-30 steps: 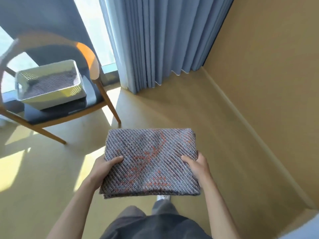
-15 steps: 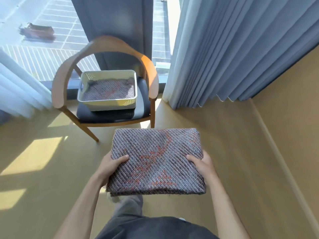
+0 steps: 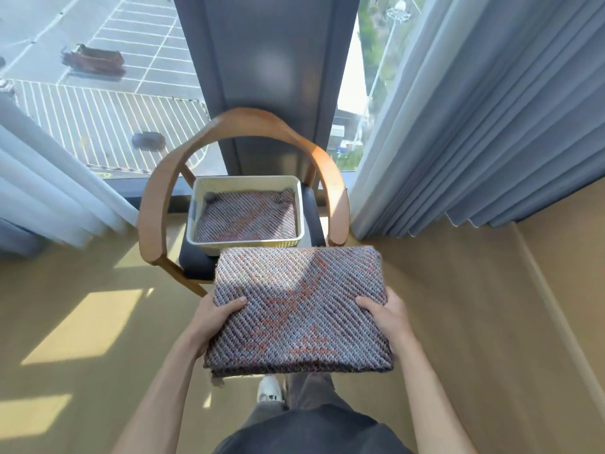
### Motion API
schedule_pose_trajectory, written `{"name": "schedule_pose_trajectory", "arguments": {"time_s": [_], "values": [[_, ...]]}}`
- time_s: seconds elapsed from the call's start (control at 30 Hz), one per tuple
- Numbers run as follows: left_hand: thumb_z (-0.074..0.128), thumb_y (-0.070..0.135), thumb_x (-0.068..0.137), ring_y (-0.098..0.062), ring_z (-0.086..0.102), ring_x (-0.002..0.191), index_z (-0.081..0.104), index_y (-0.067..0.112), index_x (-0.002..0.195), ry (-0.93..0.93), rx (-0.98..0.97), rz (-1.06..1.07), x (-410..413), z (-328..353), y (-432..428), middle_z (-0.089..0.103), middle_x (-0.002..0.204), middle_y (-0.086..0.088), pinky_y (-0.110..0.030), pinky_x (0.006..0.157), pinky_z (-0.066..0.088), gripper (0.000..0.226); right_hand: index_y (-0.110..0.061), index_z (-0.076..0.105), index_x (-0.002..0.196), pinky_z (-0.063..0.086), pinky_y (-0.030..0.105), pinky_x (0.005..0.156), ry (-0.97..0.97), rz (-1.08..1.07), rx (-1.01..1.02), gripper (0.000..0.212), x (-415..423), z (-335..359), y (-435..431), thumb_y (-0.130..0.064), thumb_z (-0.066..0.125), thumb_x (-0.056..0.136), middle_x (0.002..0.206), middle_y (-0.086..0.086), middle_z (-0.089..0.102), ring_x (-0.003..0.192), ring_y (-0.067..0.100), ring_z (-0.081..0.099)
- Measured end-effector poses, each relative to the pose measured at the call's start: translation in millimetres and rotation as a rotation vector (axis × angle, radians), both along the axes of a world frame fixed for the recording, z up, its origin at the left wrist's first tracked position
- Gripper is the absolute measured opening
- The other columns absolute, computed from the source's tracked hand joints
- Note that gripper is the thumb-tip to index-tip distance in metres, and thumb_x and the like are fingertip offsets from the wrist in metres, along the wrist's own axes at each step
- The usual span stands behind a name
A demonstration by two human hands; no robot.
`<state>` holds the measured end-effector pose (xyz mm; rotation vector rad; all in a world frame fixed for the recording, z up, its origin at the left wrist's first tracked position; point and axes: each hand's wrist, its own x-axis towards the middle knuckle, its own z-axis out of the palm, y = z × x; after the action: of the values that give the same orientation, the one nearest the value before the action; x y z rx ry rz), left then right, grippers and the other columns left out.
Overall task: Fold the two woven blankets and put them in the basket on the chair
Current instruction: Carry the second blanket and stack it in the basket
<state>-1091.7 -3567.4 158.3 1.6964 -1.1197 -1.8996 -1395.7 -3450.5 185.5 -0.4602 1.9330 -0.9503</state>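
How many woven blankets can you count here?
2. The held blanket sits between left hand and right hand; the second blanket fills the basket on the chair, possibly hiding more.

chair (image 3: pixel 152 211) front hidden behind held blanket (image 3: pixel 299 309), basket (image 3: pixel 247 181) near wall partly covered

I count two woven blankets on my feed: a folded blanket (image 3: pixel 301 309) up front and a second blanket (image 3: pixel 247 219) farther off. There is one basket (image 3: pixel 245 180) and one chair (image 3: pixel 248 121). Two grips show, the left grip (image 3: pixel 212 317) and the right grip (image 3: pixel 388 317). I see two curtains, a white curtain (image 3: pixel 49 178) and a blue-grey curtain (image 3: pixel 474 126). One white shoe (image 3: pixel 270 388) shows. Through the window I make out two vehicles, a red truck (image 3: pixel 93 59) and a dark car (image 3: pixel 148 140).
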Motion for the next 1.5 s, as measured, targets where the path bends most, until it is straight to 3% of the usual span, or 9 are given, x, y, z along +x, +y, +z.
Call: {"name": "schedule_pose_trajectory", "arguments": {"time_s": [0.33,0.53,0.67,0.73,0.83,1.0,1.2,1.37,1.5], "values": [[0.074,0.021,0.080,-0.037,0.064,0.104,0.052,0.011,0.127,0.005,0.164,0.123,-18,-13,-95,0.065,0.117,-0.015,-0.053,0.096,0.047,0.053,-0.012,0.061,0.104,0.051,0.035,0.078,-0.011,0.057,0.008,0.032,-26,-20,-123,-0.012,0.073,0.074,0.097,0.002,0.069,0.088,0.018,0.064],[0.077,0.019,0.077,-0.028,0.070,0.084,0.057,0.013,0.113,-0.117,0.067,0.190,-15,-5,-168,0.071,0.097,-0.008,-0.040,0.072,0.057,0.041,-0.012,0.058,0.102,0.038,0.012,0.055,0.057,0.155,-0.029,0.027,-15,-23,-205,-0.013,0.071,0.078,0.086,-0.009,0.063,0.074,-0.001,0.056],[0.076,0.023,0.077,-0.018,0.069,0.081,0.055,0.030,0.104,-0.109,0.018,0.173,-7,-5,-224,0.069,0.094,0.002,-0.027,0.059,0.053,0.034,-0.013,0.058,0.103,0.048,0.030,0.079,0.037,0.144,-0.001,0.032,-9,-23,-255,-0.015,0.073,0.076,0.099,0.002,0.067,0.087,0.017,0.063],[0.077,0.025,0.077,-0.019,0.068,0.084,0.055,0.028,0.107,-0.115,-0.002,0.166,-6,-5,-255,0.068,0.095,0.003,-0.030,0.066,0.054,0.037,-0.015,0.058,0.109,0.049,0.037,0.087,0.054,0.113,0.012,0.039,-6,-21,-280,-0.021,0.073,0.074,0.103,0.001,0.067,0.092,0.018,0.063],[0.076,0.027,0.077,-0.023,0.067,0.090,0.054,0.023,0.115,-0.079,0.030,0.137,-12,-11,-302,0.068,0.101,-0.002,-0.038,0.078,0.054,0.043,-0.021,0.057,0.108,0.048,0.038,0.088,0.131,0.069,0.010,0.038,-4,-17,-314,-0.029,0.072,0.074,0.106,-0.001,0.066,0.096,0.018,0.062],[0.074,0.019,0.079,-0.016,0.068,0.084,0.057,0.023,0.106,0.049,0.027,0.128,-35,-13,-365,0.069,0.100,-0.001,-0.026,0.061,0.052,0.032,-0.024,0.056,0.103,0.048,0.043,0.090,0.237,-0.059,-0.046,0.032,0,-3,-356,-0.027,0.071,0.074,0.102,-0.003,0.067,0.095,0.018,0.062],[0.073,0.021,0.079,-0.025,0.063,0.100,0.052,0.014,0.126,0.063,0.083,0.076,-45,-35,-399,0.065,0.112,-0.006,-0.044,0.091,0.050,0.052,-0.022,0.055,0.112,0.048,0.044,0.092,0.253,-0.120,-0.077,0.038,4,-6,-375,-0.021,0.071,0.078,0.104,-0.009,0.066,0.097,0.012,0.062],[0.071,0.025,0.081,-0.018,0.061,0.095,0.053,0.033,0.107,0.023,0.133,0.036,-31,-67,-407,0.062,0.105,0.004,-0.036,0.078,0.051,0.032,-0.024,0.053,0.119,0.044,0.047,0.099,0.194,-0.089,-0.005,0.044,16,-44,-384,-0.020,0.071,0.080,0.116,-0.004,0.064,0.108,0.017,0.060],[0.068,0.027,0.084,-0.016,0.062,0.096,0.047,0.029,0.119,-0.085,0.212,0.051,-2,-108,-384,0.063,0.111,0.002,-0.034,0.077,0.050,0.042,-0.023,0.053,0.113,0.047,0.036,0.090,0.130,0.031,0.063,0.036,36,-94,-381,-0.015,0.070,0.082,0.106,-0.008,0.065,0.099,0.010,0.061]]}}
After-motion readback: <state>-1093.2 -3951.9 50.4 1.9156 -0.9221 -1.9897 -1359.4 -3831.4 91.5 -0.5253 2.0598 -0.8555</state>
